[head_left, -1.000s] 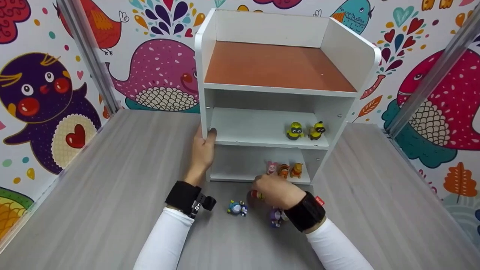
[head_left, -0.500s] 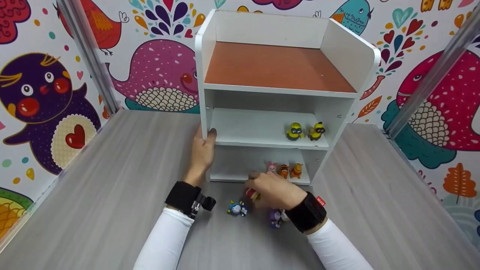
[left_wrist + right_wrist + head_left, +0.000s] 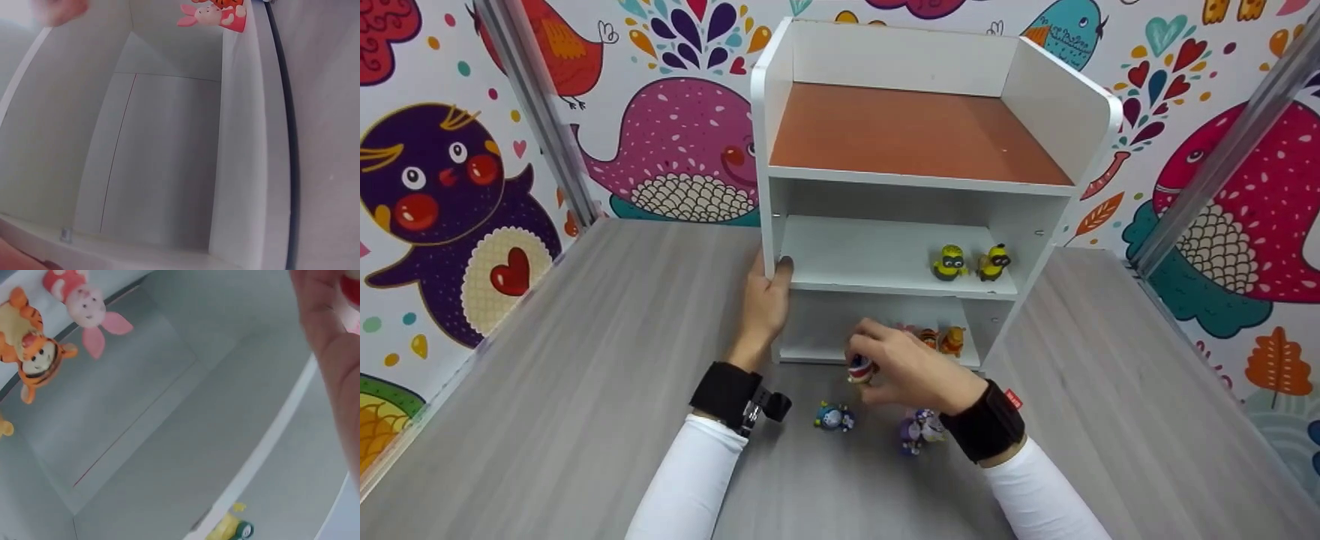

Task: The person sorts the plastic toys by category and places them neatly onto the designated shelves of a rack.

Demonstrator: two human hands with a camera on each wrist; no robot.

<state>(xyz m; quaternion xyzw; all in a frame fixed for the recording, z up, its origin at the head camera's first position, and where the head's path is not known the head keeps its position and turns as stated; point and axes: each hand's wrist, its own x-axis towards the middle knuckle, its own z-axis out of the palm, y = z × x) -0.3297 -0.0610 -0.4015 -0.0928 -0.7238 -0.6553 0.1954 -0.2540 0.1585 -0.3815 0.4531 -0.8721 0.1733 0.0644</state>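
My left hand [image 3: 765,304] grips the front edge of the left side panel of a small white shelf unit [image 3: 885,286], thumb in front and the other fingers hidden behind it. My right hand [image 3: 911,367] pinches a small toy figure [image 3: 860,370] with red, white and dark blue parts, held in front of the bottom shelf. Its kind is mostly covered by the fingers. On that shelf, beside the right hand, stand a pink piglet figure [image 3: 87,306], an orange tiger figure [image 3: 928,338] and a yellow-orange bear figure [image 3: 952,341].
Two yellow minion figures [image 3: 950,262] stand on the middle shelf at the right. A blue figure [image 3: 832,417] and a purple-and-white cluster of figures [image 3: 919,430] lie on the grey floor [image 3: 645,420] before the unit. Patterned walls enclose the space.
My right hand has lifted the small figure off the floor and up toward the bottom shelf, now partly covering the piglet figure. The left hand has stayed on the panel.
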